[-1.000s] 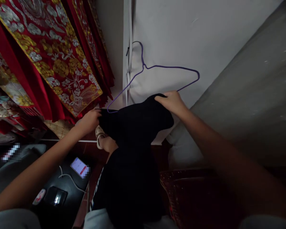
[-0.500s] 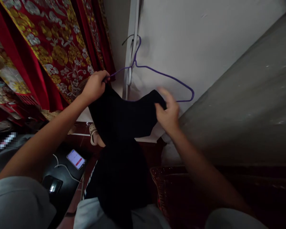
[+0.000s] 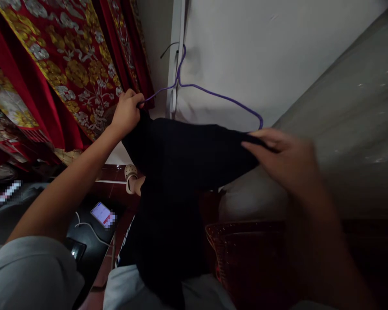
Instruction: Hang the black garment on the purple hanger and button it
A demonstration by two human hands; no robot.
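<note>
A: While the black garment (image 3: 187, 146) was stretched across the purple wire hanger (image 3: 220, 97), where exactly did it sit?

B: Mid-frame, in the air, in front of the white wall (image 3: 261, 51). The top edge ran roughly along the hanger's lower bar. The rest drooped toward the person's lap.

A: Left hand?

B: The left hand (image 3: 127, 112) was at the garment's left corner. Its fingers were curled tight on the fabric and the hanger's left end together.

A: Right?

B: The right hand (image 3: 284, 155) was motion-blurred. Its fingers were narrowed to a pinch on the garment's right edge, just below the hanger's right bend. Couldn't tell whether they touched the wire too.

A: Hanger support?

B: The hook was up at the white vertical trim (image 3: 176, 51) in the wall corner. What it caught on was too small to read.

A: Surroundings?

B: A red cloth with gold and silver embroidery (image 3: 67, 64) hung left of the trim, just behind the left hand. A grey surface (image 3: 342, 129) sloped along the right. Below the garment there was a foot in a pale sandal (image 3: 130, 174) on the dark red floor (image 3: 113, 189). A red basket (image 3: 245, 254) sat low, right of centre. At lower left, a dark desk (image 3: 84, 241) carried a lit phone (image 3: 102, 214), with a white cable (image 3: 87, 226) lying beside it.
</note>
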